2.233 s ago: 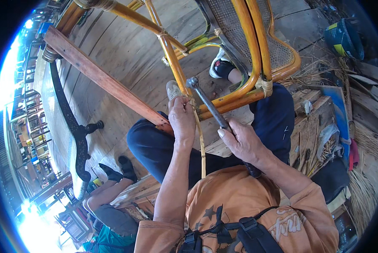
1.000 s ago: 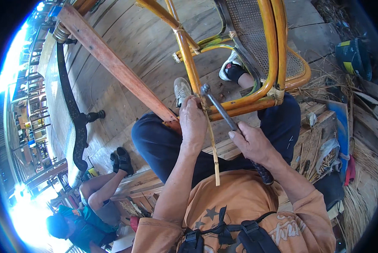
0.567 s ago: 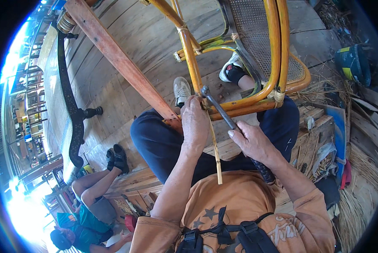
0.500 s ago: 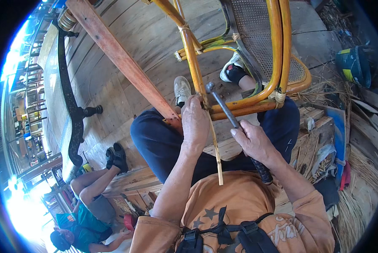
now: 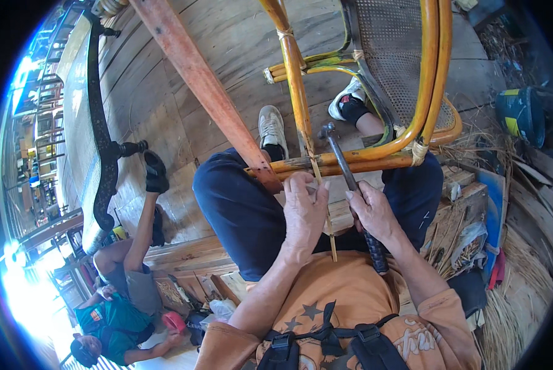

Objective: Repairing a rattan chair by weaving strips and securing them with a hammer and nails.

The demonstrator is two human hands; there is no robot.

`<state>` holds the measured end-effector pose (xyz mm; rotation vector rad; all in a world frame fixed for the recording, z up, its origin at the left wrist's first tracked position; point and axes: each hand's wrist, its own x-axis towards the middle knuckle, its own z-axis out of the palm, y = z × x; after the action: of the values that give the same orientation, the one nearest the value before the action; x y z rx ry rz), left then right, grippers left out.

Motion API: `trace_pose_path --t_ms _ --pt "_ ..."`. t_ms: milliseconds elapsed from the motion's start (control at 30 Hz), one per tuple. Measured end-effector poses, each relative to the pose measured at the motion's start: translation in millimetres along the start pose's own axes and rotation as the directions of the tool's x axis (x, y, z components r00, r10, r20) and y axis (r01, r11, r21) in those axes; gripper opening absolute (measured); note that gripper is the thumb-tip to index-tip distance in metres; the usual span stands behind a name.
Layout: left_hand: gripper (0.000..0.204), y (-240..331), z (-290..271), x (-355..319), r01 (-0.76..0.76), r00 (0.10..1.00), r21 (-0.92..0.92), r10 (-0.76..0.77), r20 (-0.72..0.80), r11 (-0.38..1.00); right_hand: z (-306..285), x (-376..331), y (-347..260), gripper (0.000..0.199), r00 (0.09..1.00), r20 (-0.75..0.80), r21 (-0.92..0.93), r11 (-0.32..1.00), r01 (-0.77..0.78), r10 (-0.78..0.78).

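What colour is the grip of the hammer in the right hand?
Black: the grip shows best in the head view, below the right hand.

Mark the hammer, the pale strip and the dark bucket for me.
Hammer [image 5: 342, 161]: head view, on its metal shaft.
Pale strip [image 5: 331, 234]: head view, on its lower length.
Dark bucket [image 5: 516, 111]: head view, on its side wall.

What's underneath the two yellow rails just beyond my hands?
Navy trouser legs show around either end of the rails, with pale boards between. What lies directly beneath is covered.
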<state>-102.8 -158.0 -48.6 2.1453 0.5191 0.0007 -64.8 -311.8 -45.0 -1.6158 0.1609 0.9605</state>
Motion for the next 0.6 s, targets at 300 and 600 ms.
trace_pose_path --t_ms 300,600 --pt "0.022 -12.6 15.7 -4.3 0.308 0.951 -0.391 -0.287 0.114 0.867 1.6 0.8 1.8 0.025 1.000 -0.023 0.085 0.996 0.019 -0.017" --pt "0.028 3.2 3.1 30.5 0.402 0.915 -0.204 -0.382 0.130 0.893 -18.9 -1.9 -13.4 0.025 0.997 -0.074 0.158 0.986 0.048 -0.036"
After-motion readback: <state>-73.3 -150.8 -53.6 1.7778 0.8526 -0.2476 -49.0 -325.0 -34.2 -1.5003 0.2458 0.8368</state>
